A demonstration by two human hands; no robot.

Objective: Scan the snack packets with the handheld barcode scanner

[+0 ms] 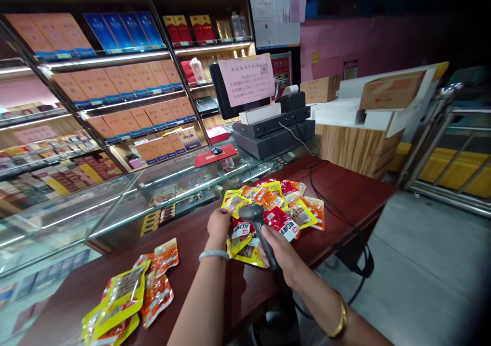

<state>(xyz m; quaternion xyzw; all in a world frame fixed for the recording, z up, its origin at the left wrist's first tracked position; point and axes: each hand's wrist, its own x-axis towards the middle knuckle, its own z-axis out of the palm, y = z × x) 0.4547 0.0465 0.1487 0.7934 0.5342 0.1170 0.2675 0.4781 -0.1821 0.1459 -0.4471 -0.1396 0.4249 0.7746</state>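
Note:
My right hand [282, 254] is wrapped around the handle of a black barcode scanner [253, 213], whose head hangs over a heap of snack packets [268, 198]. The heap mixes yellow, red and orange shiny packets on the dark red table. At its left side my left hand [220, 224] has its fingers closed on the edge of a yellow snack packet [235, 203]; the fingertips are partly hidden. Left of my forearm lies a smaller pile, with a yellow packet [125, 295] on top and orange packets [157, 295] beside it.
The scanner's black cable [337, 210] runs over the table [345, 182] and hangs off its right edge. Behind stand a cash register [274, 131] and a monitor with a pink notice [247, 80]. A glass display counter [126, 198] borders the table's far left; boxed goods fill the shelves.

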